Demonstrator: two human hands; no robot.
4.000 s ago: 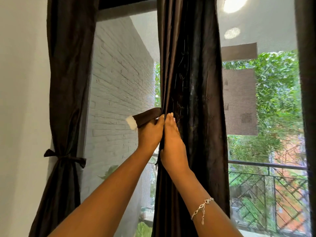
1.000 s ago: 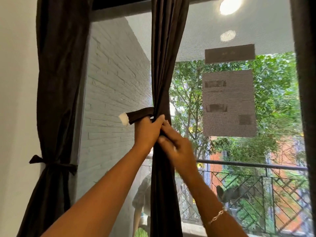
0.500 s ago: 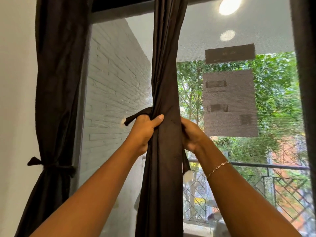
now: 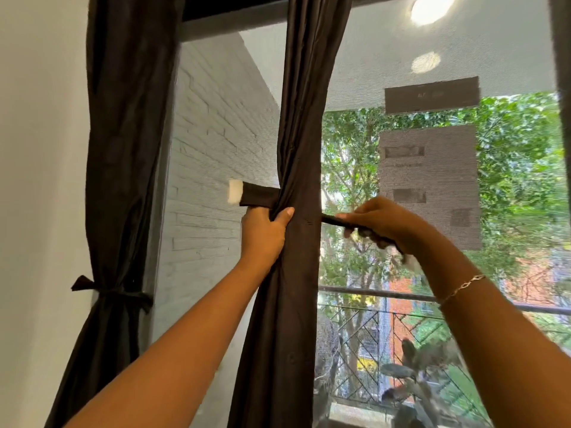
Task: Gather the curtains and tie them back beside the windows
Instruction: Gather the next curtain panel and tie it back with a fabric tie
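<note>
A dark brown curtain [image 4: 296, 134] hangs bunched in the middle of the window. My left hand [image 4: 264, 231] grips its gathered folds from the left, thumb across the front. A brown tie-back strap [image 4: 258, 197] with a white tip sticks out to the left just above that hand. My right hand [image 4: 381, 222] is to the right of the curtain and pinches the strap's other end, pulled out from behind the fabric. A second dark curtain [image 4: 123, 149] at the left wall is cinched by its own tie [image 4: 108, 291].
A mesh screen covers the window [image 4: 432, 57]. Outside are a white brick wall [image 4: 216, 149], a balcony railing [image 4: 386, 296], trees and potted plants. A bare wall [image 4: 37, 180] is at the far left. Another dark curtain edge [image 4: 562, 88] shows at the right.
The wide curtain has been gathered into a narrow bunch. My right hand moved from the curtain's front round to its right side and now pulls the strap's end out to the right.
</note>
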